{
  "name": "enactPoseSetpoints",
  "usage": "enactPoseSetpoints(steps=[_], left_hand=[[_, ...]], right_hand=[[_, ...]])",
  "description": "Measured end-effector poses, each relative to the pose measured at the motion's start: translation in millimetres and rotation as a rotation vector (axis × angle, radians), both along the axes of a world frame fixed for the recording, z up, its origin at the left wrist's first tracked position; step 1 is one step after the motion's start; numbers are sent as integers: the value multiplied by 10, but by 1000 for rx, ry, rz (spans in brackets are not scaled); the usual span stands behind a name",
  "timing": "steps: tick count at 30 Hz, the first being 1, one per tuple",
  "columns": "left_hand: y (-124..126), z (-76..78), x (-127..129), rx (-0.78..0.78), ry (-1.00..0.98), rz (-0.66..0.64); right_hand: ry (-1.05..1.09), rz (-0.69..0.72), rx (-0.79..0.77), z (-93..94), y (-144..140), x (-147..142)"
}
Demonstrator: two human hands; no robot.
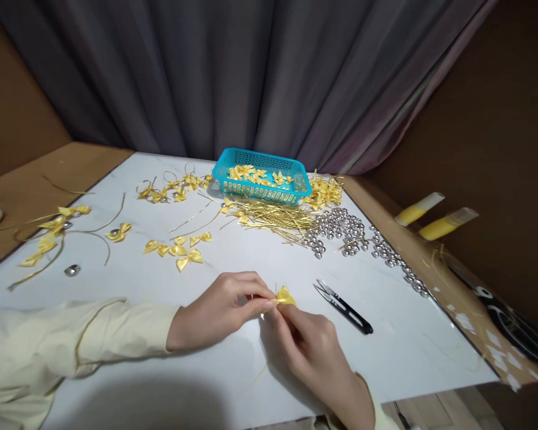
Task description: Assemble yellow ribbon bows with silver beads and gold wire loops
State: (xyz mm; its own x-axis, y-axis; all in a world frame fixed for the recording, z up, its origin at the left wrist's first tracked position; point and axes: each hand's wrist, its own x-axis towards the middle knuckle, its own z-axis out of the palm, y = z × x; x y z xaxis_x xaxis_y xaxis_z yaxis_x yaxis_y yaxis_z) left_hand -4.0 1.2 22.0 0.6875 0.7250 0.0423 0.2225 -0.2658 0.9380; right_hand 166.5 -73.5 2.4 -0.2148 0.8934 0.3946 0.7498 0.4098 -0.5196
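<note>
Pinches a yellow satin bow (287,296) at its left with the left hand (228,307), thumb brought against fingers, and at its lower right with the right hand (311,341), fingertips closed and the others curled in. Holds it over the white worktop (407,352), with a thin strand poking up beside the left fingertips. Just right of the hands, has black thread snips (344,307) lying with blades parted; well off to the right, dark-handled scissors (515,325). Beyond the left hand, shows loose yellow bows (189,260); farther left, a silver heart-shaped bead (72,270) and bows with cords (47,245). Beyond the right hand, shows many silver beads (341,226) scattered rightward. Straight ahead of the hands, shows a pile of gold cords (273,215), then a turquoise basket (262,192) containing more bows, backed by a grey-purple curtain (233,71).
</note>
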Motion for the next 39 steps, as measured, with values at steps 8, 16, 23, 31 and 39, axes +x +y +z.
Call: enactPoseSetpoints(steps=[8, 16, 23, 31, 39], left_hand=[[-12, 142, -22, -31, 132, -278], [-36, 100, -26, -98, 104, -404], [4, 136, -26, -195, 138, -362], [-21, 179, -8, -277, 146, -286], [-40, 204, 25, -544, -33, -281]], right_hand=[[334, 21, -163, 295, 41, 203], [628, 189, -470, 230, 34, 5], [884, 17, -456, 203, 79, 30], [477, 146, -626, 213, 157, 138], [668, 130, -732, 218, 88, 15]])
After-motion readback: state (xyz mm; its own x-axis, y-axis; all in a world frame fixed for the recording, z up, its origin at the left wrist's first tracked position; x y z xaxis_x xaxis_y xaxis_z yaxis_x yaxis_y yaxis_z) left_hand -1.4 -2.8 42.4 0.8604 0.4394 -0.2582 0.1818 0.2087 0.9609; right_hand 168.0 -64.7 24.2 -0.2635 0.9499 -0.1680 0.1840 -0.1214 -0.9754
